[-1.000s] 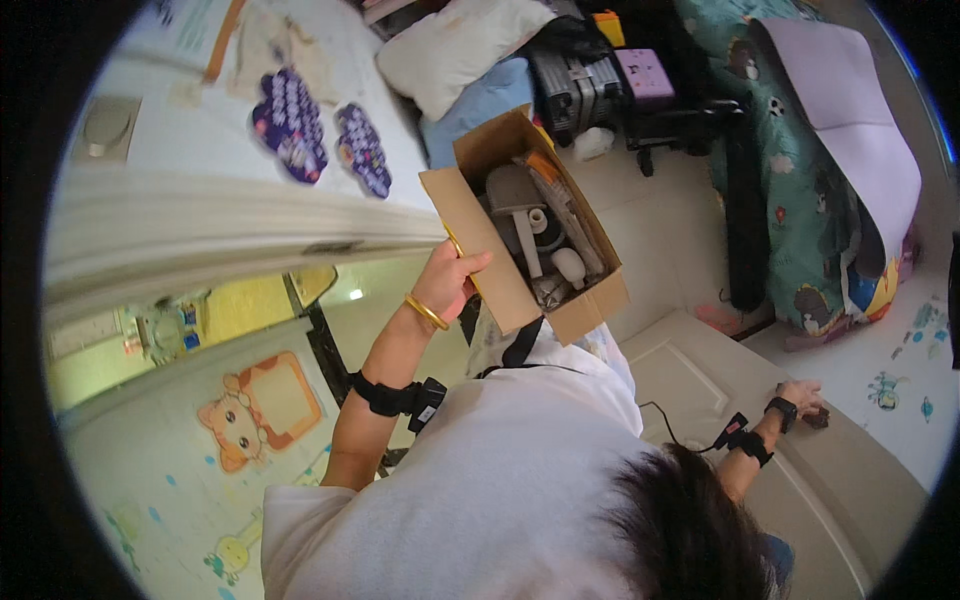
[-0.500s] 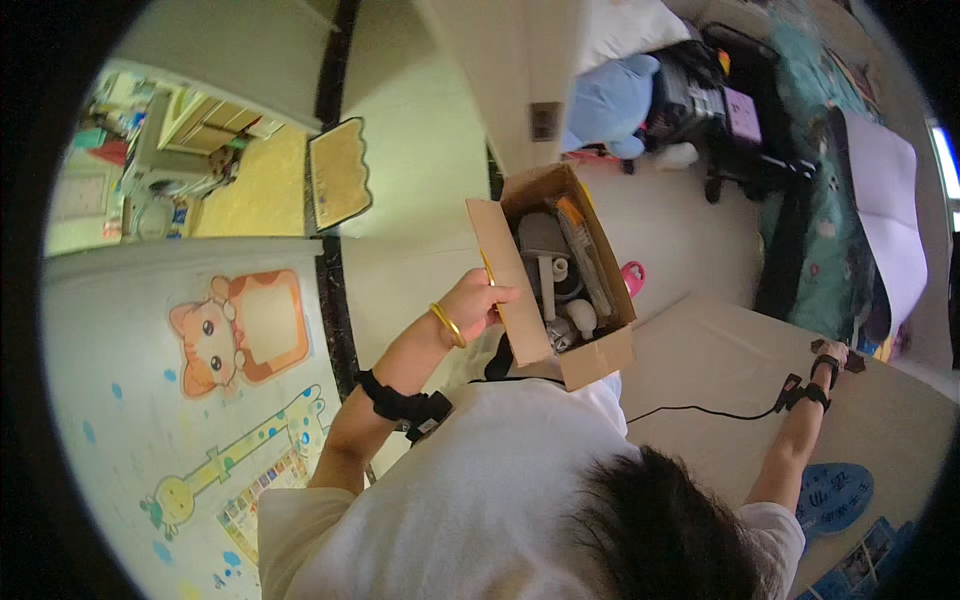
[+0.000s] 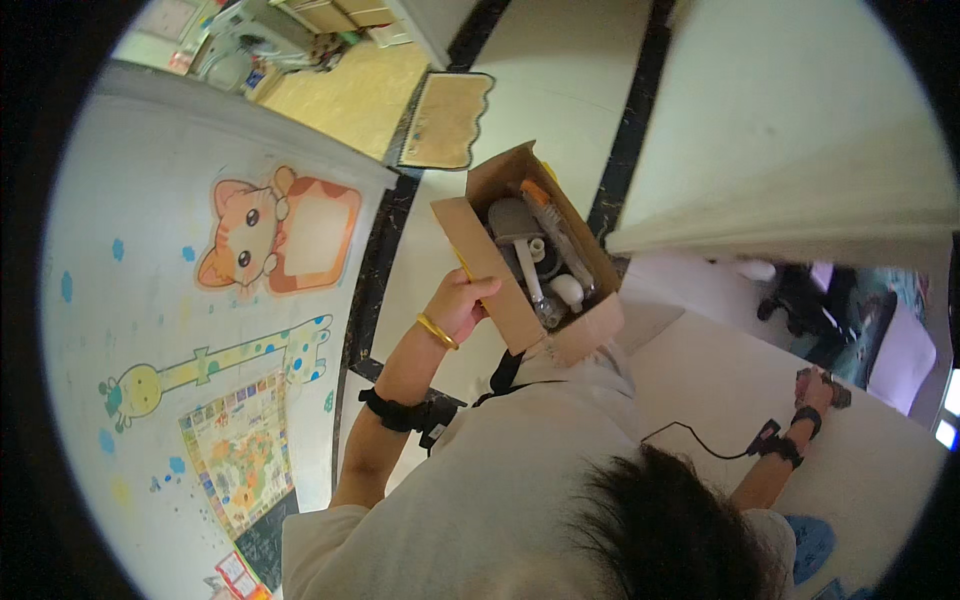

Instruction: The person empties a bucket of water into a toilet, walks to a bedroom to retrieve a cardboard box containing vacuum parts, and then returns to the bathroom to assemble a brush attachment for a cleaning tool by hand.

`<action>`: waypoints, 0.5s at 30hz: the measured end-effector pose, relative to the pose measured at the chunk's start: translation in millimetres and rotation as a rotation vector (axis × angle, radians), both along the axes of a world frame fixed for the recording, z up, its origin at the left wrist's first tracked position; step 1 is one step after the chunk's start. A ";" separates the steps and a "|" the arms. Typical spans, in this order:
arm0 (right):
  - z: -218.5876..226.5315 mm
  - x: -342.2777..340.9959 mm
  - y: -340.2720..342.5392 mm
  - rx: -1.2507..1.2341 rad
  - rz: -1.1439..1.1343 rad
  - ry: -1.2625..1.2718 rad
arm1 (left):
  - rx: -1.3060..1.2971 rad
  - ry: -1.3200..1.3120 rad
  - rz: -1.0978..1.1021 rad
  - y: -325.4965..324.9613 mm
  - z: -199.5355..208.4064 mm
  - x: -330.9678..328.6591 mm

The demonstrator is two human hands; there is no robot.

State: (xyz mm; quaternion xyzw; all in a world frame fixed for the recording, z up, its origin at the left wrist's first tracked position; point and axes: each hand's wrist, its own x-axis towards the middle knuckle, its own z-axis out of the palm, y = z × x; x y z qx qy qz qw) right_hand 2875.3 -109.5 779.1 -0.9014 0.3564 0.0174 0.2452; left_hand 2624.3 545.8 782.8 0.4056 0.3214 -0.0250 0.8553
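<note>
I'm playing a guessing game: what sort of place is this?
Probably someone's home: a cat picture on the wall, a tan mat, and what looks like a washing machine beyond.

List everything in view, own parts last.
cardboard box: 1, brown, centre, open
box contents: several, mostly grey and white, inside
door: 1, white, lower right
door handle: 1, dark brown, on the door
door decal: at least 1, blue, bottom right
mat: 1, tan, on the floor, top
cat decal: 1, orange, left
giraffe decal: 1, yellow, below the cat decal
poster: 1, multicoloured, below the giraffe decal
washing machine: 1, grey, top left
bracelet: 1, gold, by left hand
straps: 3, black, forearms
shirt: 1, white, bottom
head: 1, dark hair, bottom
left hand: 1, gripping box flap
right hand: 1, on door handle
</note>
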 end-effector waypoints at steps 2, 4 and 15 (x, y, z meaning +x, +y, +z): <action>-3.5 2.1 19.3 0.130 0.001 -0.085 | 0.018 0.044 0.086 25.8 6.2 9.1; -4.9 5.9 60.0 0.292 -0.043 -0.203 | 0.008 0.043 0.144 53.9 0.6 17.8; -125.9 -85.6 151.9 -0.157 0.583 -0.423 | 0.037 -0.019 0.240 258.0 36.0 92.1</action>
